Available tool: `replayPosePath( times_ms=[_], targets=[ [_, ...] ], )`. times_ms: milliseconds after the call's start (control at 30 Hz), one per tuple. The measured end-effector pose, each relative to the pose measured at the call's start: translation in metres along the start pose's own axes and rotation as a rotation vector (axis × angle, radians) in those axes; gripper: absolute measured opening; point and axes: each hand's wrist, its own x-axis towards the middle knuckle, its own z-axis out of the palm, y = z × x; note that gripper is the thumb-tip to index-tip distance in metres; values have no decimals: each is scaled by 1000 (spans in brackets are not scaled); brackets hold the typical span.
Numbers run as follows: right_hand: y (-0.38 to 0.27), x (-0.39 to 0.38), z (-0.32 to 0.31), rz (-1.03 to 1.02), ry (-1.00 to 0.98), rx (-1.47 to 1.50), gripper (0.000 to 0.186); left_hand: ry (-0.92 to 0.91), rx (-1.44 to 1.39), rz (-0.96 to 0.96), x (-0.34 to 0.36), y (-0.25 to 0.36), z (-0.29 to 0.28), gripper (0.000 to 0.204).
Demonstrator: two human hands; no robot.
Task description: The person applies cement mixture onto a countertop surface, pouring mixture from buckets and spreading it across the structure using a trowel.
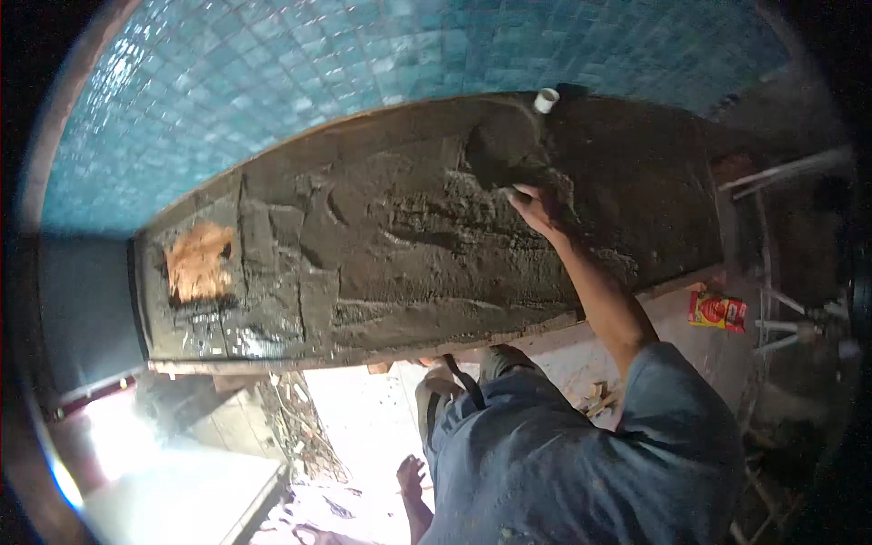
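A wide slab of wet grey mortar point(381, 263) runs across the view, edged by a wall of small blue mosaic tiles point(345, 64). My right hand point(538, 211) reaches forward and rests on the mortar near a smoothed dark hump point(498, 145); whether it grips a tool is unclear. My left hand point(411, 474) hangs low beside my blue-clad leg, fingers apart and holding nothing.
A white pipe stub point(545, 100) sticks out at the slab's far edge. An orange patch of bare brick point(198, 262) shows at the slab's left end. A red and yellow packet point(717, 311) lies at the right, near white pipes point(788, 329). Rubble point(292, 427) lies below.
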Motion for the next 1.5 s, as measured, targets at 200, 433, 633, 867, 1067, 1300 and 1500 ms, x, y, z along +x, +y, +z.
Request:
replayPosePath(
  times_ms=[200, 433, 633, 867, 1067, 1300, 1500],
  targets=[
    [-43, -66, 69, 40, -90, -91, 59, 46, -54, 76, 27, 25, -5, 55],
    [-94, -50, 120, -224, 0, -17, 48, 111, -141, 312, -11, 103, 7, 58],
    [-173, -56, 237, -363, 34, -157, 48, 182, -220, 227, -8, 8, -12, 53],
    [-266, -128, 363, -431, -81, -34, 40, 271, -232, -127, -30, -144, -23, 45],
    [-291, -130, 386, -887, -368, -425, 32, 319, -371, -171, -51, -158, -39, 45],
    [-292, 9, 378, -785, -64, -504, 30, 287, -512, -59, -47, -143, -65, 48],
    [-318, -27, 439, -270, 31, -104, 48, 238, -476, -88, -38, -145, -66, 48]
  ],
)
